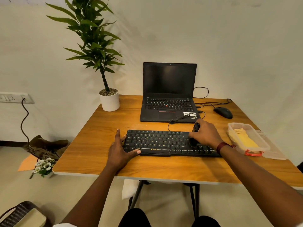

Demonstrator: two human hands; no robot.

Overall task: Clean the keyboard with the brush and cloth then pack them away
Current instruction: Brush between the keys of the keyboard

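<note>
Gripping brush (193, 142) in right hand (207, 135) | left hand (120, 149) flat against ZEBRONICS keyboard (157, 141) | ThinkPad laptop (168, 89) behind

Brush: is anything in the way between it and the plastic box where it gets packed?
Nothing visible. The right hand holds the brush on the keyboard, and the box sits just right of it, seemingly open, with only bare table between. A yellow cloth already lies inside.

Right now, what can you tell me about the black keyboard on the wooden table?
The flat black plastic keyboard lies level near the orange-brown wooden table's front edge. Its keys bear pale legends; a gold logo marks the front. The left hand braces its left end; the right hand holds a dark brush on its right keys.
</note>
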